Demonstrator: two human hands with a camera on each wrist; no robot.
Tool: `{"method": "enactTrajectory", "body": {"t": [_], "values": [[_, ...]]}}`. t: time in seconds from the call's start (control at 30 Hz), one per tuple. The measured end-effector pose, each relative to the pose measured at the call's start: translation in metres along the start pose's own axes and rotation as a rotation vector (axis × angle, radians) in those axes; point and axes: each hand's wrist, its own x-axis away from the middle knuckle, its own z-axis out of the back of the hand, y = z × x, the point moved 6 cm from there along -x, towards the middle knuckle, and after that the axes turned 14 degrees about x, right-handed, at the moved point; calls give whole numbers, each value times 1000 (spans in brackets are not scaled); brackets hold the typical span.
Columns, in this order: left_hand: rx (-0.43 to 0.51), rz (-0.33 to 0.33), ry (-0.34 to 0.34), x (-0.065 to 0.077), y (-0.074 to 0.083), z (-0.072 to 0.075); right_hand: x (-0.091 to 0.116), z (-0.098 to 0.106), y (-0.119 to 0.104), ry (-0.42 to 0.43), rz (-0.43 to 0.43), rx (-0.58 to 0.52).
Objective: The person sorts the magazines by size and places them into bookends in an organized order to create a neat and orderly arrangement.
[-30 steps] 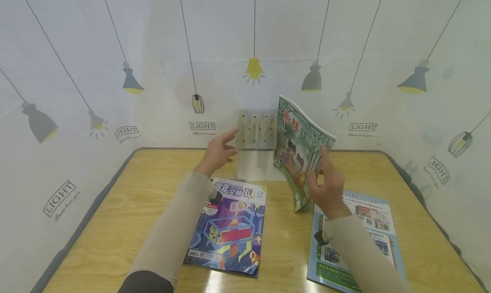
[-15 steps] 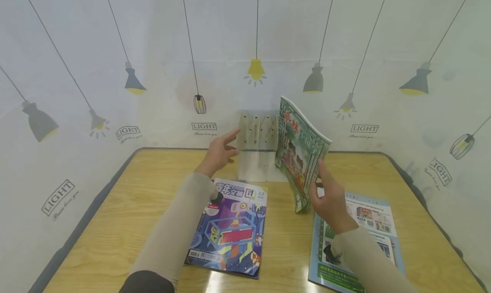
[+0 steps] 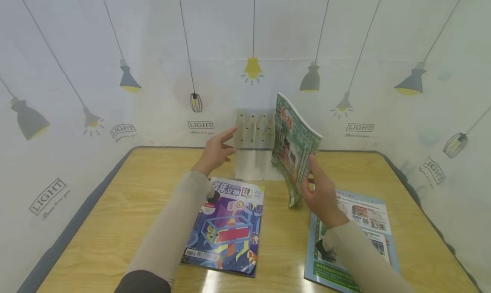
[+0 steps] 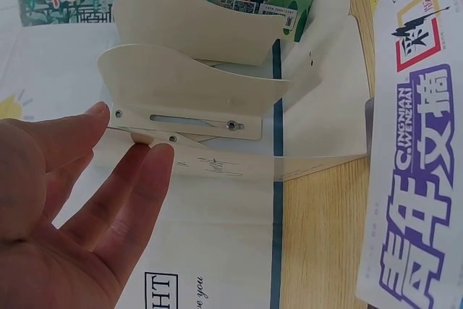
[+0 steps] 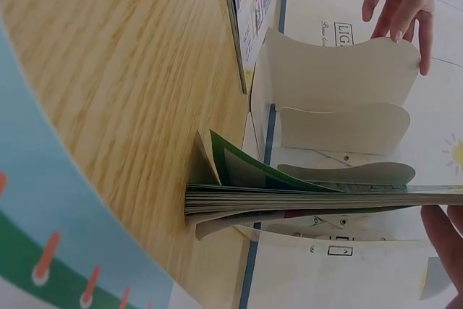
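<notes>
My left hand [image 3: 215,152] pinches the left-hand divider of a cream desktop book rack [image 3: 253,165]; in the left wrist view thumb and fingers [image 4: 155,168] meet on either side of its edge. With thumb and fingers, my right hand [image 3: 322,197] holds the outer edge of a green illustrated magazine [image 3: 293,131], which stands upright. Seen in the right wrist view, the magazine's page edges [image 5: 289,199] run between two dividers at the rack's right side, its lower cover corners splayed out. Part of the rack is hidden behind the magazine in the head view.
A purple magazine [image 3: 226,237] lies flat on the wooden table [image 3: 126,207] before the rack, beside the left forearm. Under the right forearm lies a light-blue magazine [image 3: 377,216]. A white wall covering [image 3: 165,114] printed with lamps rises behind the table's back edge.
My right hand has moved a little left with the green magazine, whose near edge swings left, so its cover shows narrower. The left hand keeps its place on the rack.
</notes>
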Motion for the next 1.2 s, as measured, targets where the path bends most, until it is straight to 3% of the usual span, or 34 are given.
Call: {"method": "enactTrajectory", "body": {"t": [0.47,0.87,1.2], "values": [[-15,10,-12,-2,-6,-2,-3,-21,1,-98,-49,-19],[-22,6,-10,-3,-6,0,-11,-30,0,-133,-73,-59],[-15,2,-8,-3,-4,1,-16,-41,4,-221,-132,-42]]}}
